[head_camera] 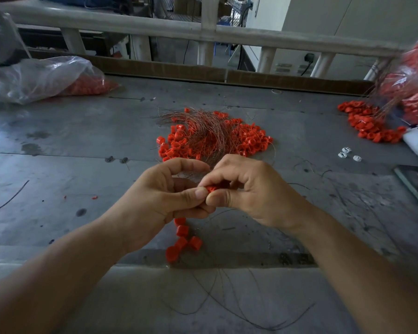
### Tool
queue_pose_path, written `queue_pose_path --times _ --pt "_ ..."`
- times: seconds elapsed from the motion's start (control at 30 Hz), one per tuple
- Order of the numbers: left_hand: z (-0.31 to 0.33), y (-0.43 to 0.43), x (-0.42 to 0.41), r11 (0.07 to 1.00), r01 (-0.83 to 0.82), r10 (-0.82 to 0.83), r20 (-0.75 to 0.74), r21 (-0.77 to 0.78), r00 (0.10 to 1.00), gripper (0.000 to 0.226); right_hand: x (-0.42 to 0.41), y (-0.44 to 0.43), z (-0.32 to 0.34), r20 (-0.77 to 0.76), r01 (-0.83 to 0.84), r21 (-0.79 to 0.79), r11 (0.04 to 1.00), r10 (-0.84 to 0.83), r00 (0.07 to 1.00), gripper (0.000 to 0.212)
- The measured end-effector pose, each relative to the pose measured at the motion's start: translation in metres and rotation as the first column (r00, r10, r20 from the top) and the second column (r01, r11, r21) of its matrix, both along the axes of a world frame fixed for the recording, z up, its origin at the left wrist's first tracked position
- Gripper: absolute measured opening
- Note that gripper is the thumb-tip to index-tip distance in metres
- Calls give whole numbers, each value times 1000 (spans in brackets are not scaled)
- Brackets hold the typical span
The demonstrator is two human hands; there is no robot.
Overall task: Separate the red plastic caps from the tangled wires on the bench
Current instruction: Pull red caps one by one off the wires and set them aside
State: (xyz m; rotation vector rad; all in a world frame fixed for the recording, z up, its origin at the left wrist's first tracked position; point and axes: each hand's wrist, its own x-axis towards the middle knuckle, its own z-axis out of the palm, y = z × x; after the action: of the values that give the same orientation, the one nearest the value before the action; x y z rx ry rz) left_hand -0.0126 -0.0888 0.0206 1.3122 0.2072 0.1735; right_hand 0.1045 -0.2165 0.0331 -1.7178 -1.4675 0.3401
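Both hands are together at centre frame, just above the tabletop (58, 145). The right hand (249, 191) pinches a red cap (211, 188) btw thumb and forefinger. The left hand (164, 196) meets it from the left, thumb tip on the cap's end, fingers curled beneath — whether it also holds a wire, I can't tell. Just past the hands, mid-frame, sits the main pile of caps (249, 141) w/ a tangle of thin wires (203, 126) lying on top. Under the hands, toward the lower edge, a few loose caps (182, 239) lie in a small cluster, and stray wires (227, 297) curl across the bottom. Upper left — a clear plastic bag (41, 78) w/ caps inside. Far right, another heap of caps (369, 126) lies beside a blurred bag (410, 92).
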Motion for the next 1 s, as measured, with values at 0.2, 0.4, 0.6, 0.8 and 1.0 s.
queue_pose_path --times 0.2,0.4,0.6,0.8,1.0 --pt "3 -3 0 994 -13 2 97 109 995 63 -3 2 -1 96 75 24 997 -77 992 14" --pt "1 -8 -3 985 -63 33 182 161 983 66 -14 2 -2 148 80 57 995 -88 985 6" --pt "3 -7 -5 994 -28 8 173 110 985 73 -14 2 0 106 97 67 993 -104 989 4" --pt "6 -3 2 998 -57 56 97 7 994 56 -5 -1 5 -230 70 -22 997 -73 970 29" --pt "7 11 2 973 -28 81 223 -230 971 53 -3 -3 7 -574 -61 -135 989 -28 818 31"
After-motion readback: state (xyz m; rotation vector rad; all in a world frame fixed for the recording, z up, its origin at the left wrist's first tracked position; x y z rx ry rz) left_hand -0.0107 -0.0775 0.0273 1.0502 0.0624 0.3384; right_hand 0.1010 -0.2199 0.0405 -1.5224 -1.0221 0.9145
